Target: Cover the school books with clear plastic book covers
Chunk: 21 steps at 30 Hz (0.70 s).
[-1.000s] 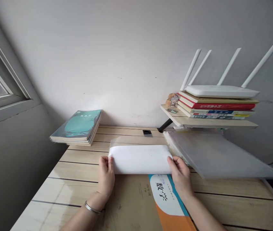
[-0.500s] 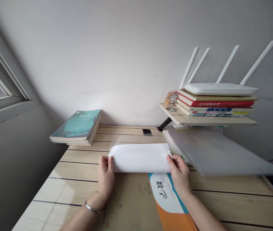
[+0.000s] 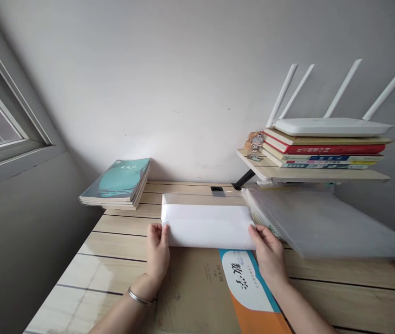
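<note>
held crosswise near the centre of the frame: a white sheet (image 3: 207, 227), long axis running left to right. lies straight between left hand (image 3: 158, 253) and right hand (image 3: 270, 253), about as near to one as to the other. clamped at both short ends: on the left between thumb and curled fingers, on the right with thumb on the near face and fingers round behind the edge. cannot tell how tightly. directly below, toward the bottom of the frame, a brown-covered textbook (image 3: 197, 292), meeting the lower edge of the sheet in view; cannot tell resting on it from hanging just over it.

smooth, matte and thin by the look of it, with a faint crease running lengthwise. past the upper edge, a strip of clear film (image 3: 200, 199), glossy and see-through. on the textbook, a flat olive-brown field, then curved patches of white, blue and orange at the right, with dark characters turned sideways.

at right centre, plastic sleeves (image 3: 336, 227), milky and limp. at upper right, a white router (image 3: 333, 126) with rod-like antennas, atop piled books (image 3: 326, 149) on a pale shelf (image 3: 322, 174). at left centre, a teal-covered stack of paperbacks (image 3: 120, 182), square-cornered. beneath, a wood-grained desk (image 3: 96, 241), scored with dark grooves. above the left hand, a shiny metal bangle (image 3: 139, 297).
</note>
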{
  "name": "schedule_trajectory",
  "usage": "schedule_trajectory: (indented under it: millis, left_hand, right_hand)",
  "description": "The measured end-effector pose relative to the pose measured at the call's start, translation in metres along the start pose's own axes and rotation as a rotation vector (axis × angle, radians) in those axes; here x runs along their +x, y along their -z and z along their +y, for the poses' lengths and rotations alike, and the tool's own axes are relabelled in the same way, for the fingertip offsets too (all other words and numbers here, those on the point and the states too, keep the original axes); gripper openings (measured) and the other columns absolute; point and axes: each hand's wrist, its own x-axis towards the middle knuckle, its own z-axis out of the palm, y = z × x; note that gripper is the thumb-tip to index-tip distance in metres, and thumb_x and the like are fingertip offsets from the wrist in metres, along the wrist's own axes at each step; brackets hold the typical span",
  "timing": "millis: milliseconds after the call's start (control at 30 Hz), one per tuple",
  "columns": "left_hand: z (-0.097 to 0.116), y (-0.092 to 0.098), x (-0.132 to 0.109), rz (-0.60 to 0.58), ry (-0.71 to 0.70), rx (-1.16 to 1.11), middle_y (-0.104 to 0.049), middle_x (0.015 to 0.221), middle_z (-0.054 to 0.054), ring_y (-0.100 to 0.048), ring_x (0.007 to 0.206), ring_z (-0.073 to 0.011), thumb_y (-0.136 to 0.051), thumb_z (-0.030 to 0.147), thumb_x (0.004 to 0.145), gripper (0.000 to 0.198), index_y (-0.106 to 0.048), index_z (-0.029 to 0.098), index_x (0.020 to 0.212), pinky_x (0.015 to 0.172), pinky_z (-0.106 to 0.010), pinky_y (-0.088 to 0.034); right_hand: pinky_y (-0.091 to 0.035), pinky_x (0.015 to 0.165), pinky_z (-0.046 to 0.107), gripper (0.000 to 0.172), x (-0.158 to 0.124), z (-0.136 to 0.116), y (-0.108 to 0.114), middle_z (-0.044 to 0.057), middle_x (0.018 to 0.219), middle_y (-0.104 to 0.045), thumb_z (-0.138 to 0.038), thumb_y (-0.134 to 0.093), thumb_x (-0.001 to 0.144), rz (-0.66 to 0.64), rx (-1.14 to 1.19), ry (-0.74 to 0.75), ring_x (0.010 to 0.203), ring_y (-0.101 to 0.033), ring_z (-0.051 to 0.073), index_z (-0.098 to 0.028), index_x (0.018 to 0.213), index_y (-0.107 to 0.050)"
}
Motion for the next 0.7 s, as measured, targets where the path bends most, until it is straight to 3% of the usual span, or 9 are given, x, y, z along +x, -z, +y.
schedule_trajectory:
  millis: [167,367,567,700]
  left_hand:
    - [0.0012,-0.0013,0.0027,0.016,0.042,0.044,-0.046,0.064,0.002,-0.045,0.062,-0.0148,-0.054,0.068,0.069,0.048,-0.045,0.021,0.070,0.059,-0.027,-0.036]
    - [-0.0008,0.0008,0.0011,0.031,0.050,0.117,-0.047,0.063,0.002,-0.044,0.060,-0.0152,-0.048,0.068,0.074,0.047,-0.045,0.021,0.069,0.057,-0.028,-0.035]
    - [0.0016,0.0067,-0.0060,-0.127,-0.011,0.103,-0.040,0.061,0.003,-0.038,0.060,-0.0134,-0.049,0.062,0.077,0.044,-0.039,0.021,0.064,0.056,-0.026,-0.033]
    - [-0.0026,0.0040,-0.0051,-0.097,0.000,0.094,-0.041,0.061,0.004,-0.038,0.059,-0.0128,-0.051,0.062,0.076,0.043,-0.042,0.021,0.067,0.055,-0.026,-0.032]
  right_hand:
    - [-0.040,0.055,0.026,0.041,0.0003,-0.0011,-0.0014,0.001,0.063,-0.056,-0.058,-0.063,0.069,0.022,-0.033,0.028,0.061,-0.049,0.016,-0.018,0.071,-0.053]
    - [-0.043,0.059,0.029,0.045,0.0008,-0.0006,-0.0059,0.002,0.065,-0.059,-0.062,-0.063,0.066,0.061,-0.045,0.033,0.063,-0.053,0.018,-0.019,0.074,-0.053]
    - [-0.041,0.058,0.029,0.043,0.0008,-0.0022,-0.0056,0.001,0.066,-0.057,-0.061,-0.062,0.068,0.068,-0.057,0.029,0.064,-0.052,0.018,-0.020,0.075,-0.052]
    - [-0.038,0.056,0.027,0.039,0.0013,-0.0040,-0.0004,0.000,0.067,-0.054,-0.057,-0.059,0.072,0.009,-0.074,0.053,0.064,-0.048,0.016,-0.019,0.075,-0.052]
